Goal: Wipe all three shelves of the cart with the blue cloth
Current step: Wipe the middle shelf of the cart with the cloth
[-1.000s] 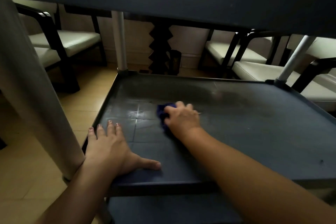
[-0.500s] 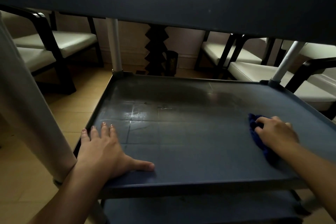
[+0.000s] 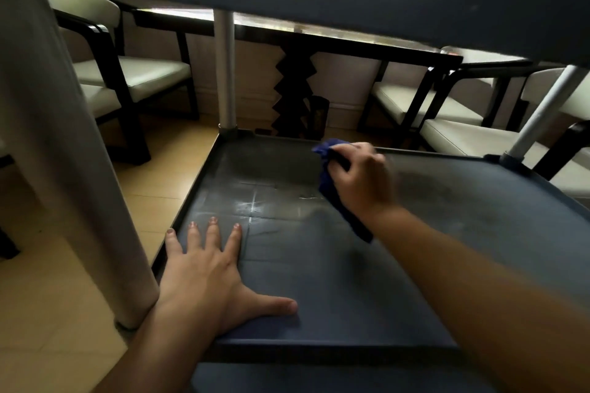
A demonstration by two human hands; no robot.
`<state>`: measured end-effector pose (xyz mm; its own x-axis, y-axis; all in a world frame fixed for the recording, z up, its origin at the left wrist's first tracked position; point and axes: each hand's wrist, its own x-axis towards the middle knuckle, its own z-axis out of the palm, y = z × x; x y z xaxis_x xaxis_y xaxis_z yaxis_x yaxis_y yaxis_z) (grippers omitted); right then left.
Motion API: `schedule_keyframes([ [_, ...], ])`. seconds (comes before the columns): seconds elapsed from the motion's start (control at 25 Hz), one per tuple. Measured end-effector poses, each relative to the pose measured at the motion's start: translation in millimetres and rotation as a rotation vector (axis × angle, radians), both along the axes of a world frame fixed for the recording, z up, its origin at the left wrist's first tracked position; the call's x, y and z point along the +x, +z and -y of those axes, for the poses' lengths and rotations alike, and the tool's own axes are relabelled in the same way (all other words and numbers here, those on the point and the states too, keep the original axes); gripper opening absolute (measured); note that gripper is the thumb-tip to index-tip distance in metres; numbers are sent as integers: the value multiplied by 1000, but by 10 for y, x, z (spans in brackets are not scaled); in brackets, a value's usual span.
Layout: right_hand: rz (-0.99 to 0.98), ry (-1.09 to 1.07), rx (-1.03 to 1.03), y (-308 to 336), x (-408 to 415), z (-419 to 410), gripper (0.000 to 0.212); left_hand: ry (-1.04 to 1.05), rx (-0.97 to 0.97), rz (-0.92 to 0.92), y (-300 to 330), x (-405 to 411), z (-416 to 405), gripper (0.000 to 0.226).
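On the cart's middle shelf [image 3: 319,281], the right hand [image 3: 360,179] has its fingers clenched around the blue cloth [image 3: 329,182] near the far rim; the left hand [image 3: 207,274] lies flat, released. Remaining streaks suggest this shelf is unfinished; the bottom shelf [image 3: 287,376] probably waits.

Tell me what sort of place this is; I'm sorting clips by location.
Probably a dining or meeting room: cushioned dark-framed chairs stand around a long table with a zigzag pedestal, on tan floor tiles beside the cart.

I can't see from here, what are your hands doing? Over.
Left hand flat on middle shelf. Right hand gripping blue cloth near far edge. Nothing blocking.
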<state>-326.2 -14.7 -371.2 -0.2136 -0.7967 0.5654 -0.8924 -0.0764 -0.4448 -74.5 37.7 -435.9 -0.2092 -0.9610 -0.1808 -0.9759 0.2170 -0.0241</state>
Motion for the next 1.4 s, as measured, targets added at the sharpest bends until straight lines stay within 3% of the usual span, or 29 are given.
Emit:
schedule_keyframes([
  [0.12,-113,54,107,-81,699,421,31,3,4,-2,-4,-4,17,171],
  [0.28,-303,168,488,-419,1271,690,36,-1,11,20,-6,-16,21,172],
  [0.4,-396,170,457,-522,1217,749,35,1,18,28,12,-17,23,170],
  [0.52,-349,100,480,-465,824,810,32,2,12,30,15,-32,10,170],
  [0.68,-284,-150,538,-463,-86,698,35,9,15,25,14,-20,6,170],
  [0.88,-212,-577,599,-465,-1837,-27,31,13,45,56,64,-46,-1,169],
  [1.0,-137,-711,608,-498,-2358,-401,29,20,56,68,84,-62,-11,169],
  [1.12,-104,-695,550,-482,-2325,-382,30,19,53,76,97,-69,-27,168],
  [1.2,-45,-613,381,-392,-2195,-271,33,21,49,79,86,-70,-25,168],
  [1.4,164,-186,-1,-51,-1082,338,26,43,83,47,63,-66,-2,169],
])
